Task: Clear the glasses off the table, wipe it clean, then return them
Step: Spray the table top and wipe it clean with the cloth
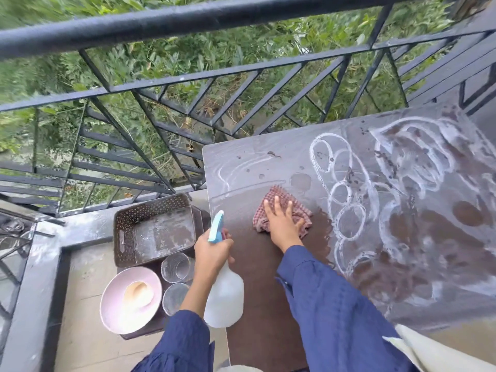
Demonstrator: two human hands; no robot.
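Note:
The brown table (268,277) is smeared with white rings and streaks on its right part, while its near left strip looks wet and dark. My right hand (281,224) presses flat on a red checked cloth (279,201) near the table's left side. My left hand (212,251) grips the neck of a white spray bottle (224,299) with a blue trigger head, held over the table's left edge. Two clear glasses (175,268) (174,298) stand on a low stool left of the table.
Also on the stool are a brown perforated basket (126,237) and a pink bowl (112,299) holding a pale lump. A black metal railing (188,76) runs along the balcony edge behind the table, with greenery beyond it.

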